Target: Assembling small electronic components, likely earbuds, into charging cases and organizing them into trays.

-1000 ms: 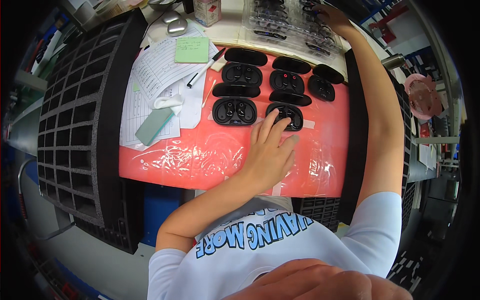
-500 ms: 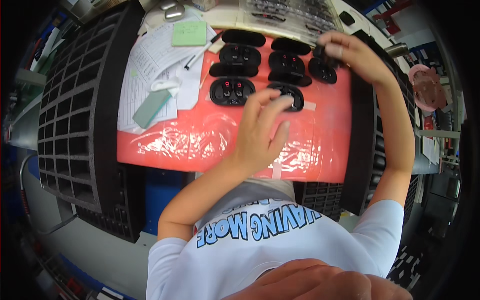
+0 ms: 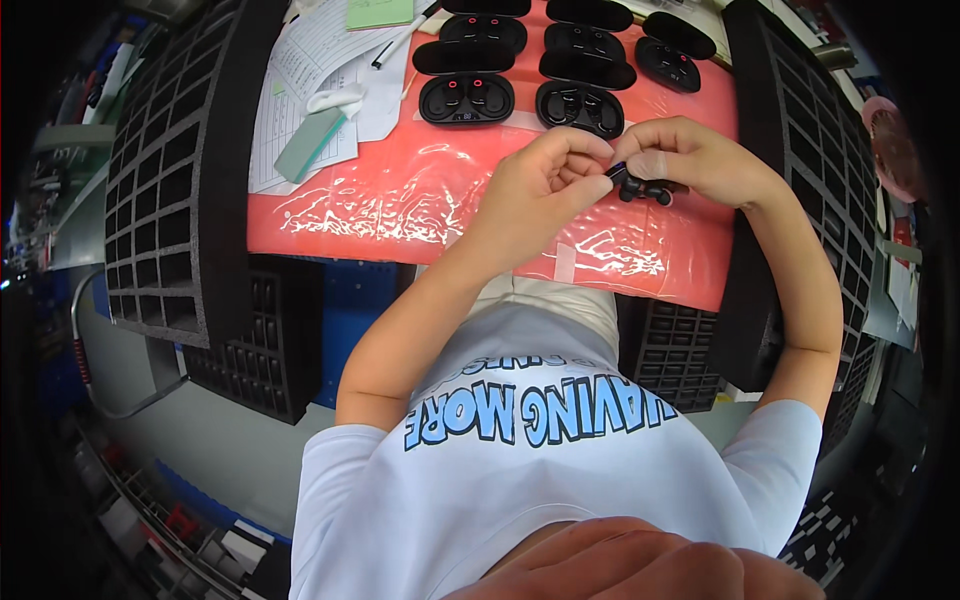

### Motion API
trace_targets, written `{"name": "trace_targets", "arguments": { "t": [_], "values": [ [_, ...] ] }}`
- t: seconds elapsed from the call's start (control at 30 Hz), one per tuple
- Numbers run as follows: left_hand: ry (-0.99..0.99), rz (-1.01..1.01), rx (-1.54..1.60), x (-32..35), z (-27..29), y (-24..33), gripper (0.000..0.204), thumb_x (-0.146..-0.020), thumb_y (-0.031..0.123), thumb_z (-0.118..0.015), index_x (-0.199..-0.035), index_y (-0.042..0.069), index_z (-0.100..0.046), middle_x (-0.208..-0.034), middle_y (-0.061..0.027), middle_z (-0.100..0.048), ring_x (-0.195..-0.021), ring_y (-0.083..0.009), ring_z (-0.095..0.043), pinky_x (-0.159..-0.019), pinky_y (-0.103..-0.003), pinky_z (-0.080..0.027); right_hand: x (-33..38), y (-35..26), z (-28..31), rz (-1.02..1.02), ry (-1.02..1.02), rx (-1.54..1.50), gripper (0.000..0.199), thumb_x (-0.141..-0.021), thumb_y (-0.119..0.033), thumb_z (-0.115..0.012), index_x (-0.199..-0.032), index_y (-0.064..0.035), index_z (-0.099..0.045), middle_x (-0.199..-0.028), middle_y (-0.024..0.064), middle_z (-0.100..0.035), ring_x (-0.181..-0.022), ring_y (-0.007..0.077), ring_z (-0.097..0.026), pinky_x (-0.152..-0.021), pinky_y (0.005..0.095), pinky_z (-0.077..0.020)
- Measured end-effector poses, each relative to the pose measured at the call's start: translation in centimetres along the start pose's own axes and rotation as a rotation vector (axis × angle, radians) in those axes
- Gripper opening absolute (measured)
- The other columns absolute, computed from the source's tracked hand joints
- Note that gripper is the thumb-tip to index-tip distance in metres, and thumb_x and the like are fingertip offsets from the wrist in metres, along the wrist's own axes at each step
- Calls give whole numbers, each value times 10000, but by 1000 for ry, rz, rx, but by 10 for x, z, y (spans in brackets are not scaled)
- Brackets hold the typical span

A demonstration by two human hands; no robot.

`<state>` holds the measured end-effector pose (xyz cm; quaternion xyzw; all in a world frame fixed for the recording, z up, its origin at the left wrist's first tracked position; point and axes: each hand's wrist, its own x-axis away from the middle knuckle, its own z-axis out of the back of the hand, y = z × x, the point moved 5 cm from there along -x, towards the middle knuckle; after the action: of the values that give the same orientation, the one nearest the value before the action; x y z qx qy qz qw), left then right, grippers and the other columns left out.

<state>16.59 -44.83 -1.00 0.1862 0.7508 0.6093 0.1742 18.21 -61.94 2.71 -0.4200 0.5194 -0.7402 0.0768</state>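
Note:
My left hand (image 3: 545, 185) and my right hand (image 3: 695, 160) meet over the front right of the red mat. My right fingers are closed around black earbuds (image 3: 648, 191), whose rounded tips stick out below. With thumb and forefinger my left hand pinches the end of a black earbud piece between the two hands. Just beyond them lies an open black charging case (image 3: 580, 108); whether its wells are filled I cannot tell. Left of it, another open case (image 3: 467, 100) holds two earbuds with red lights.
Farther back stand more open cases (image 3: 668, 66), some with red lights. Papers (image 3: 330, 60), a green note pad (image 3: 380, 12) and a teal-grey block (image 3: 310, 145) lie at the left. Black compartment trays (image 3: 160, 200) flank the red mat (image 3: 370, 225) on both sides.
My right hand has come from the far right case toward me, bringing black earbuds. My left hand has left the near right case and joined it. The view has tipped downward.

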Motion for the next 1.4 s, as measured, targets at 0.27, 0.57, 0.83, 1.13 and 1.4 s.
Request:
{"name": "trace_targets", "arguments": {
  "t": [0.27,0.57,0.83,1.13,1.4],
  "values": [
    [24,230,673,3,13,-13,351,-965,83,-494,-1315,50,-505,-983,-84,-651,-787,-116,-584,-681,-243,-474,3,-4,14,181,92,-410,308,-884,-169,-530,-1163,-46,-568,-1033,44,-602,-867,103,-563,-734,240,-469],
    [87,241,677,3,20,-18,358,-968,76,-501,-1325,55,-500,-998,-90,-653,-786,-133,-592,-700,-262,-490,-6,3,21,166,178,-396,366,-842,-27,-545,-1206,-21,-580,-1107,63,-595,-941,126,-598,-792,261,-505],
    [58,220,703,3,20,-20,345,-978,88,-486,-1320,39,-496,-1010,-95,-639,-798,-147,-584,-719,-284,-491,-5,2,20,162,165,-576,299,-916,-36,-534,-1208,14,-578,-1108,135,-628,-1041,229,-644,-854,291,-542],
    [111,133,380,-8,29,-5,392,-932,75,-547,-1313,4,-489,-984,-87,-632,-795,-137,-571,-720,-285,-483,-8,2,28,166,364,-279,272,-913,-103,-592,-1172,-23,-611,-984,52,-654,-886,121,-625,-793,248,-517],
    [168,-253,-968,-41,25,29,419,-801,47,-666,-1216,54,-603,-842,-53,-659,-783,-170,-618,-701,-315,-508,-21,-1,24,299,644,260,236,-917,-125,-625,-1128,-20,-612,-866,2,-619,-766,64,-568,-716,233,-485]
  ]
}}
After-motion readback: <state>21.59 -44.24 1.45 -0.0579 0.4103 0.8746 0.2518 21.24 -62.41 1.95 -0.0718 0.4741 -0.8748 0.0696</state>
